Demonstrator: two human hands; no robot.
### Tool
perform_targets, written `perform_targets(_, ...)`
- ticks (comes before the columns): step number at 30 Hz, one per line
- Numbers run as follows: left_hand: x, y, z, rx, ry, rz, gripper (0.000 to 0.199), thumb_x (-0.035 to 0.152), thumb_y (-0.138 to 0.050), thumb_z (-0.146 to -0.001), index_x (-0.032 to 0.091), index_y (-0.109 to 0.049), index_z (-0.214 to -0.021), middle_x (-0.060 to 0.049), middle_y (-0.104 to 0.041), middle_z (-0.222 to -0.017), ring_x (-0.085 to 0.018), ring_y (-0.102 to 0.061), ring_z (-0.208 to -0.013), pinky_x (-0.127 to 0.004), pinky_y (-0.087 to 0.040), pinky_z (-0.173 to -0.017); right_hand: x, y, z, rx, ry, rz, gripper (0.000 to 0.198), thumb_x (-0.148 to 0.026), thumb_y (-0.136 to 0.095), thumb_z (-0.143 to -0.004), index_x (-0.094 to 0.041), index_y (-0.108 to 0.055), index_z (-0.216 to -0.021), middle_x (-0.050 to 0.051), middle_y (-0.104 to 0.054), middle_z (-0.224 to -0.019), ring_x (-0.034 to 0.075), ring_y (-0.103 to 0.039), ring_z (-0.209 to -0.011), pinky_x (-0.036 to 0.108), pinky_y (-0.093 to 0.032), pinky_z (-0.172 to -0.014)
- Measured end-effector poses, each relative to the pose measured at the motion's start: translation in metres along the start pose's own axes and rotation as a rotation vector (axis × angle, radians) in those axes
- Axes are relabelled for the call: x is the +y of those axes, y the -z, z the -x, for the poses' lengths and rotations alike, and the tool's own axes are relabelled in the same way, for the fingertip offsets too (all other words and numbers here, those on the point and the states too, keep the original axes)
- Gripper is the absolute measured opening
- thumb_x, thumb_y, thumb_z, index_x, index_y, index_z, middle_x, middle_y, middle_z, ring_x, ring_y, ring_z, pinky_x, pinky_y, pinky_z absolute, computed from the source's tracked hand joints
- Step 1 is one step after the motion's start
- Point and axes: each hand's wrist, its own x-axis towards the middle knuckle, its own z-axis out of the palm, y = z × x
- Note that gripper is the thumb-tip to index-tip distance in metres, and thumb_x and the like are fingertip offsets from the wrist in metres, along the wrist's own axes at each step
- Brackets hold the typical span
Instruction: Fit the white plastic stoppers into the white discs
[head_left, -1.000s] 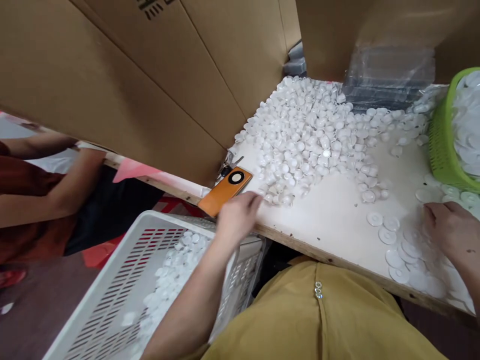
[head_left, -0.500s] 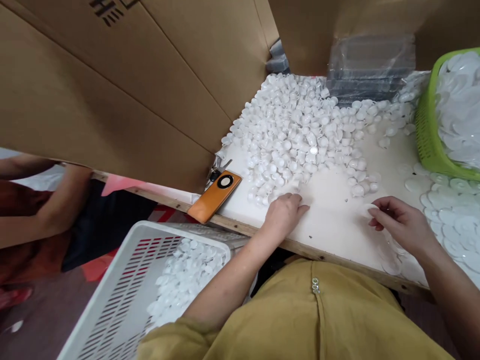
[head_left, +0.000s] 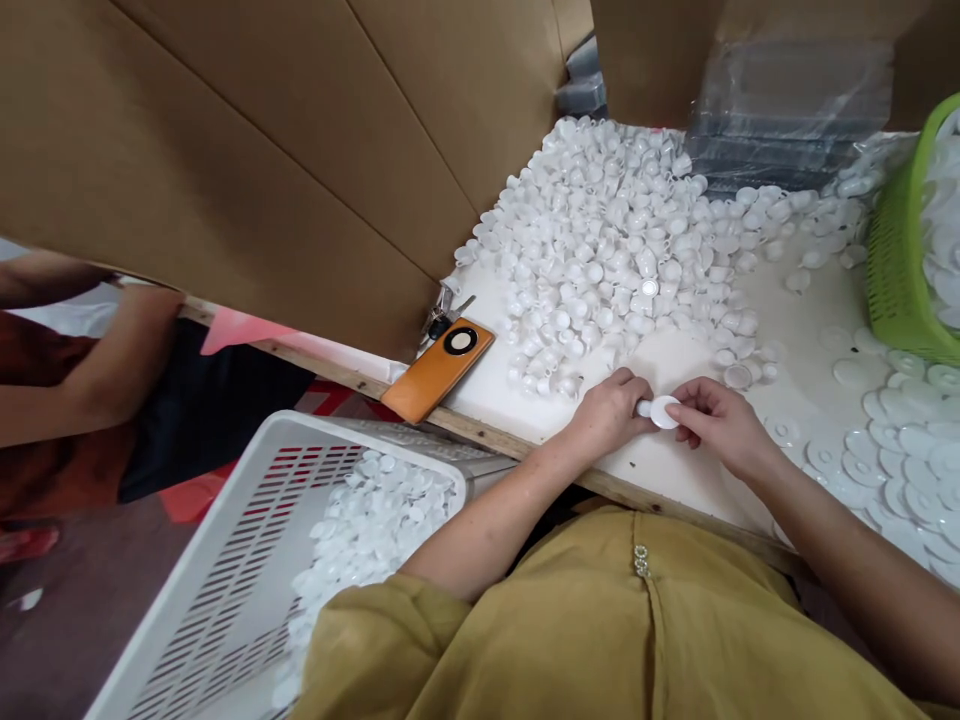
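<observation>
My right hand (head_left: 716, 420) pinches a small round white saucer (head_left: 664, 412) by its edge. Close against it, my left hand (head_left: 615, 412) has its fingers closed on a tiny white cup (head_left: 643, 409), of which only a little shows. The cup and saucer meet or nearly meet between my hands. Beyond them a heap of tiny white cups (head_left: 600, 250), many with handles, covers the far part of the table. On the right lie many flat white saucers (head_left: 900, 440), overlapping one another.
An orange phone (head_left: 427, 385) and keys (head_left: 442, 312) lie at the table's left edge beside a tall cardboard box (head_left: 300, 150). Below stands a white basket (head_left: 225, 560) holding small white pieces. A green basket (head_left: 896, 260) is at right. Another person's arm (head_left: 112, 370) shows at left.
My right hand has moved left with the saucer, up to my left hand. My left hand has come away from the heap's near edge with a cup. The view has shifted slightly.
</observation>
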Motion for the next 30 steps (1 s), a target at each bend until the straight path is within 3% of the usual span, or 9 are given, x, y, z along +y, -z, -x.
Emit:
perform_targets(6,-0.003,0.002,-0.001,-0.006,-0.050,0.023,0.028,0.037,-0.070,-0.075,0.016,-0.060,-0.090,-0.004,-0.057,-0.093,-0.017,-0.059,-0.085,-0.026,-0.047,-0.072,-0.001,-0.013,-0.021,-0.023,-0.026,0.162,0.023,-0.039,-0.067,-0.071,-0.020,-0.054,-0.076,-0.005,-0.054,-0.053,0.012,-0.054,-0.047,0.021,-0.037,-0.041)
perform_targets(14,-0.014,0.026,0.004,-0.135,-0.171,0.137,0.016,0.023,-0.064,-0.078,0.017,-0.060,-0.092,-0.004,-0.059,-0.093,-0.017,-0.057,-0.092,-0.025,-0.047,-0.076,-0.015,-0.022,-0.027,-0.087,-0.092,0.335,0.024,-0.039,-0.068,-0.072,-0.020,-0.053,-0.073,-0.005,-0.055,-0.049,0.011,-0.053,-0.041,0.021,-0.036,-0.040)
perform_targets(30,-0.018,0.037,-0.001,-0.234,-0.169,0.251,0.032,0.035,-0.073,-0.073,0.016,-0.063,-0.096,-0.003,-0.056,-0.089,-0.016,-0.056,-0.083,-0.023,-0.043,-0.068,-0.010,-0.017,-0.028,-0.132,-0.167,0.274,0.027,-0.040,-0.068,-0.075,-0.021,-0.048,-0.076,-0.003,-0.059,-0.053,0.013,-0.059,-0.045,0.020,-0.042,-0.039)
